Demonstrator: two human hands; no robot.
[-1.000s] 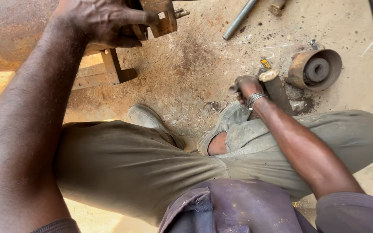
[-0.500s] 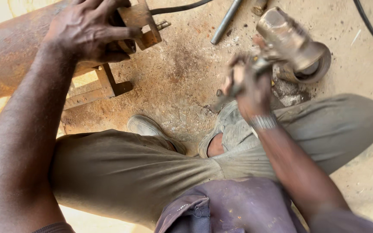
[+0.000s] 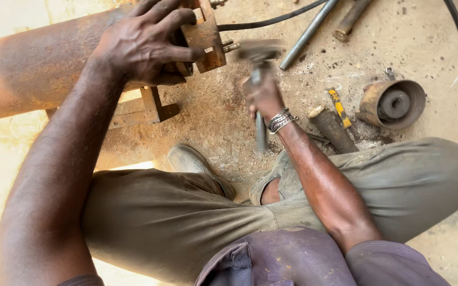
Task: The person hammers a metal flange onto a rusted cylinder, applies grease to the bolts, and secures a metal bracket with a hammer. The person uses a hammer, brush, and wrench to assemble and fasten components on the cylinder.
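Now, at the far left, a long rusty steel pipe point(image 3: 33, 69) lies across the sandy floor, propped on a small angle-iron stand point(image 3: 147, 108). The left hand point(image 3: 144, 47) is spread over the pipe's end, fingers wrapped around the rusty flange block point(image 3: 205, 37) bolted there, gripping it just as it did half a second ago, though the view has slid so that the hand and pipe sit further right and lower than before. A black cable point(image 3: 271, 20) runs off from behind the flange.

Right of the flange, the right hand point(image 3: 263, 95), with metal bangles point(image 3: 281, 121) at the wrist, is clenched around the handle of a hammer point(image 3: 258, 53). The hammer head is motion-blurred and sits just beside the bolts on the flange face; whether it touches them cannot be told. A second ago this hand rested low by the ground near the short wooden stub point(image 3: 332, 130); half a second ago it was raised with the hammer head up over the rusty pulley wheel point(image 3: 393, 103). The head has since swung left to the flange.

Further right, a grey steel rod point(image 3: 308, 33) lies diagonally, a yellow-marked chisel point(image 3: 339, 107) lies between stub and pulley, and the pulley rests on the ground above the person's knee point(image 3: 425, 175).
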